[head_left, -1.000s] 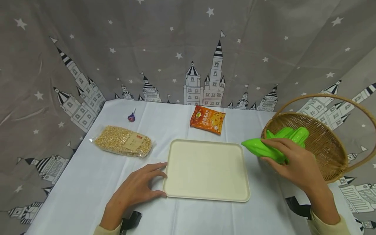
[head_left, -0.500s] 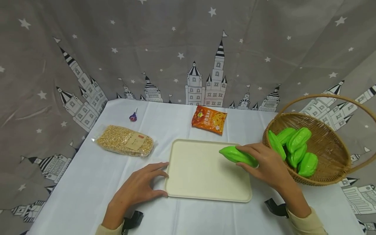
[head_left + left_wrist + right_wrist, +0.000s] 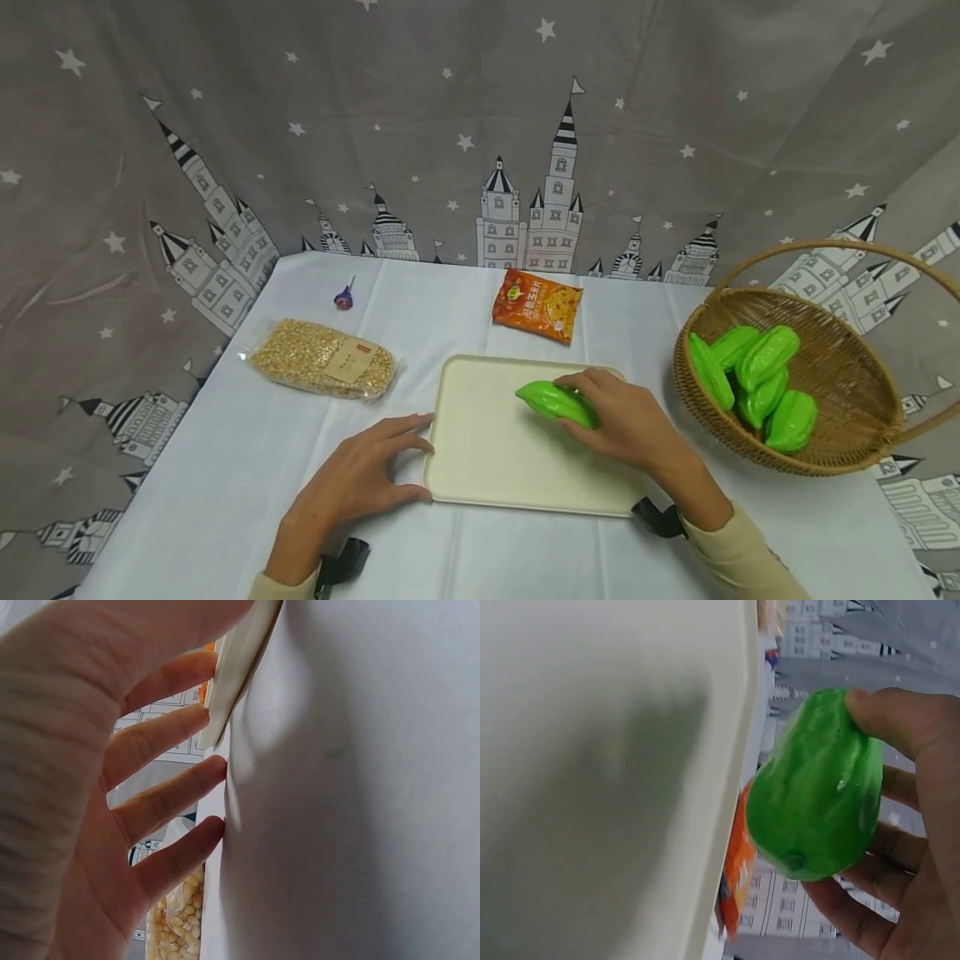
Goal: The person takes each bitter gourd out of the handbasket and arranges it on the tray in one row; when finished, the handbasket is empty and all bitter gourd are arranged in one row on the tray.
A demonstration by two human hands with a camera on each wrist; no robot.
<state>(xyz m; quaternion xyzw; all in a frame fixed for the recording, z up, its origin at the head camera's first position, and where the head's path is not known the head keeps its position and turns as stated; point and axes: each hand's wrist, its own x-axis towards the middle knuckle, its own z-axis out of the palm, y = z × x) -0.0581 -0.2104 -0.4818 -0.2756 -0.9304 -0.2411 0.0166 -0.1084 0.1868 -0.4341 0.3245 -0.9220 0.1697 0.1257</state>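
The person's right grip point(image 3: 618, 421) pinches a green gourd point(image 3: 557, 404), thumb on one side and fingers curled along the other; the gourd's tapered tip points out past the fingers, away from the wrist. Grip and gourd are above the cream tray point(image 3: 480, 454), and the right wrist view shows the gourd raised off its surface. The left grip point(image 3: 360, 479) is spread at the tray's left rim, with a fingertip touching that rim and others resting on the white cloth.

As far as the pictures show, the handling looks to be at an early point: one gourd is out of the wicker basket point(image 3: 851, 396), held but not set down, while five more gourds point(image 3: 767, 357) lie heaped in the basket to the right of the right grip. Part of the tray's right side is hidden under that hand and cannot be read.

Beyond the right grip, past the tray's far edge, lies an orange snack packet point(image 3: 537, 305). Beyond the left grip lie a clear bag of corn kernels point(image 3: 291, 350) and, farther off, a lollipop point(image 3: 344, 297). All of these sit on the cloth-covered counter point(image 3: 525, 554). Nothing seems to block the held gourd from below; the tallest thing near the right grip is the basket's arched handle point(image 3: 832, 244), off to its right.
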